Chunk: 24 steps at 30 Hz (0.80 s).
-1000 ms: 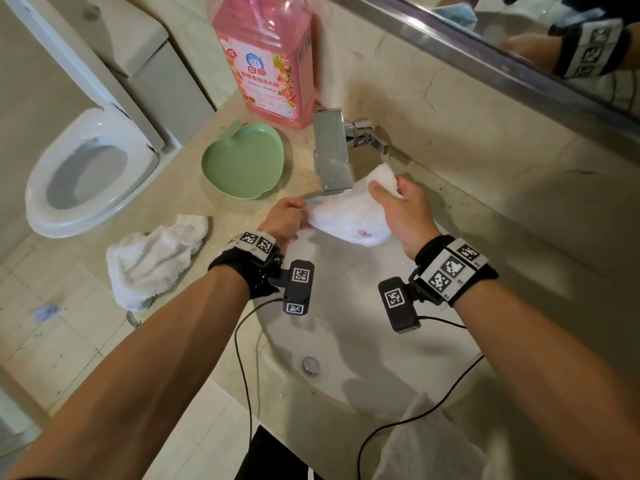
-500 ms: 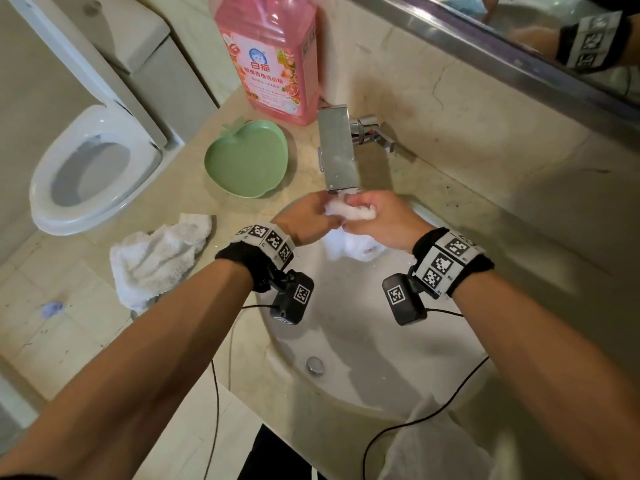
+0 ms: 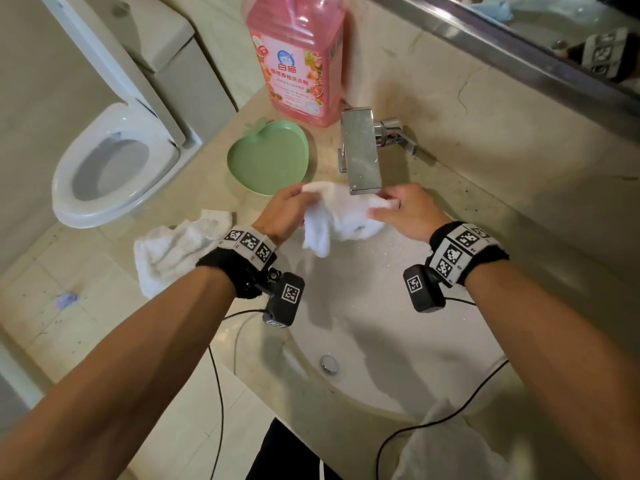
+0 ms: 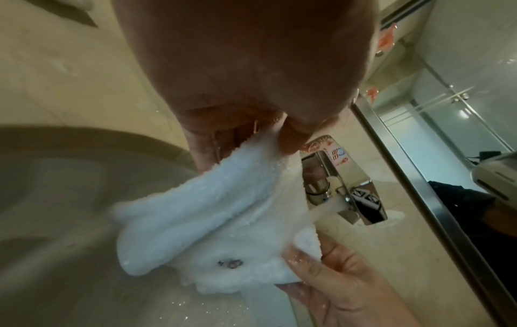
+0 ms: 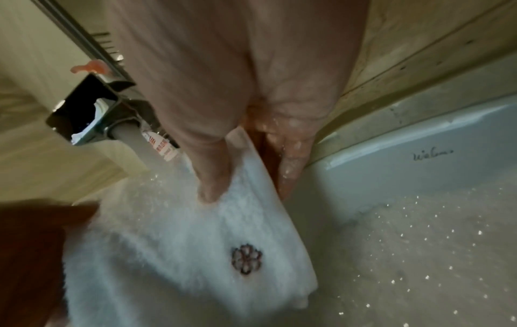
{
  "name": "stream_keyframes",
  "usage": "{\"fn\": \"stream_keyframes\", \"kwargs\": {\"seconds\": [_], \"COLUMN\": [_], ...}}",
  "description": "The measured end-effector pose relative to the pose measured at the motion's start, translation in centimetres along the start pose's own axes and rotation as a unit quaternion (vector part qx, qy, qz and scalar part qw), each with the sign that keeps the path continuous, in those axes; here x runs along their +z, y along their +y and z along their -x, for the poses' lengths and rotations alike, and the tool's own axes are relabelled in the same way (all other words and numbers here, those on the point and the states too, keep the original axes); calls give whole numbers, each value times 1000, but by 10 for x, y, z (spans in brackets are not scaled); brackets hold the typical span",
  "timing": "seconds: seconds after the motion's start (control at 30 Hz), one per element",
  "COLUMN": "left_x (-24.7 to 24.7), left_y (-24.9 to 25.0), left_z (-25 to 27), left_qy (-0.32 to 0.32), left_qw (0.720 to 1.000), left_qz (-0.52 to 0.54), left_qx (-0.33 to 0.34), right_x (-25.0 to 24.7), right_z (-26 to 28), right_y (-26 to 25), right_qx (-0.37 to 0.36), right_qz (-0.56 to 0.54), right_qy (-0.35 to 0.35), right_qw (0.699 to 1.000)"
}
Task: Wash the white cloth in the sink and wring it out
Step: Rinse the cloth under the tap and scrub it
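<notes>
Two hands held the white cloth (image 3: pixel 341 216) under the faucet (image 3: pixel 360 150), over the sink (image 3: pixel 381 341): left hand (image 3: pixel 287 213) and right hand (image 3: pixel 408 211) each pinched an end. Left wrist showed water (image 4: pixel 327 205) hitting it. Right wrist showed an embroidered flower (image 5: pixel 246 258).

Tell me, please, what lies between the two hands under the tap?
The white cloth spans from the left hand to the right hand, each pinching an end; the head view shows it.
</notes>
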State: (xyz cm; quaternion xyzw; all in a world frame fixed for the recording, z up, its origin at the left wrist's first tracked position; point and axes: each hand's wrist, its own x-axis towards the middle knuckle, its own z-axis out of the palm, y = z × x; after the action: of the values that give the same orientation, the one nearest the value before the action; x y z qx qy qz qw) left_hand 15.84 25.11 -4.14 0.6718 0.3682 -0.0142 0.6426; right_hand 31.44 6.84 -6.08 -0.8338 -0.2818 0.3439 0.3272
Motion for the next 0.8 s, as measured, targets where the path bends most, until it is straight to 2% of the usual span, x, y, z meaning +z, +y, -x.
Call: {"fn": "stream_keyframes", "kwargs": {"seconds": [0.1, 0.2, 0.37, 0.43, 0.5, 0.57, 0.63, 0.7, 0.8], "left_x": [-10, -22, -18, -7, 8, 23, 37, 46, 51], "left_y": [-4, -8, -11, -11, -8, -4, 1, 7, 7], "left_z": [5, 10, 10, 7, 6, 4, 3, 1, -5], "left_qy": [18, 33, 0, -11, -22, -27, -29, -47, -86], "left_qw": [1000, 998, 992, 990, 990, 991, 993, 995, 994], "left_qz": [-6, -58, -124, -141, -139, -127, -111, -86, -62], "left_qx": [3, 7, 7, 15, 18, 21, 24, 2, -28], "right_x": [5, 16, 24, 26, 28, 30, 32, 34, 26], "right_z": [-1, -2, -9, -7, -3, 1, 6, 7, 4], "right_y": [-3, -12, -18, -20, -22, -22, -20, -18, -11], "right_qx": [15, 26, 76, 71, 67, 53, 21, -2, 27], "right_qz": [-48, -93, -132, -126, -151, -177, -152, -109, -100], "right_qy": [-8, -11, 41, 63, 63, 29, -2, 2, 38], "right_qw": [999, 995, 987, 988, 984, 982, 988, 994, 994]}}
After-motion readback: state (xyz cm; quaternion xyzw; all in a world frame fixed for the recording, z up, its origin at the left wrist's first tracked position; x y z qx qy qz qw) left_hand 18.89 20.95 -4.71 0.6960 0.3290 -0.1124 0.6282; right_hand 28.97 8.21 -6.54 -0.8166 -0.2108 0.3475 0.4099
